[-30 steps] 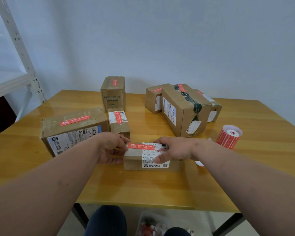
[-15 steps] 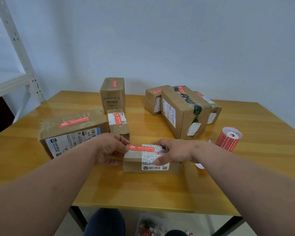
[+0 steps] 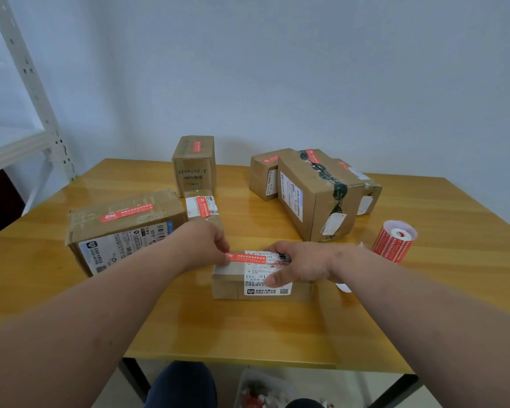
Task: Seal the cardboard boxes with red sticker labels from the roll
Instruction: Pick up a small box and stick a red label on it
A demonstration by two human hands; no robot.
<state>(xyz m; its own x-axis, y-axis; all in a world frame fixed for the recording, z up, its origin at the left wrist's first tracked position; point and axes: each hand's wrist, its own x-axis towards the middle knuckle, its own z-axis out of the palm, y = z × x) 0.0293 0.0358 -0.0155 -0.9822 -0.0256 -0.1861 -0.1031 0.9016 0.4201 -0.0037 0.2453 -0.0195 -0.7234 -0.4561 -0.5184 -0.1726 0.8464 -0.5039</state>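
Broadly, a glossy wooden table (image 3: pixel 277 328) fills the view, pushed against a pale wall, with a white metal shelving rack (image 3: pixel 21 92) at the far left. Largest among the cardboard boxes is the long box (image 3: pixel 315 195) right of centre, lying on its side with dark torn tape and a red sticker on top; two smaller boxes (image 3: pixel 264 175) sit touching it behind, each with a red label. At the left lies a wide flat box (image 3: pixel 121 228) with a red sticker across its top and a shipping label on its near face. Behind it stands an upright box (image 3: pixel 193 166) printed HYNAUT, and just in front of that a little box (image 3: pixel 202 209) with a white label crossed by a red strip.

Nearest the person sits the small box (image 3: pixel 259 278) being sealed, in the middle of the table. A red sticker label (image 3: pixel 245 257) lies across its top, over the white shipping label. The left hand (image 3: pixel 206 245) pinches the label's left end between curled fingers and thumb. The right hand (image 3: pixel 298 263) rests over the box's right part, its fingers pressing on the label's right end and its thumb on the near face.

At the right, well apart from the hands, the roll of red stickers (image 3: pixel 395 241) lies tilted on the table.
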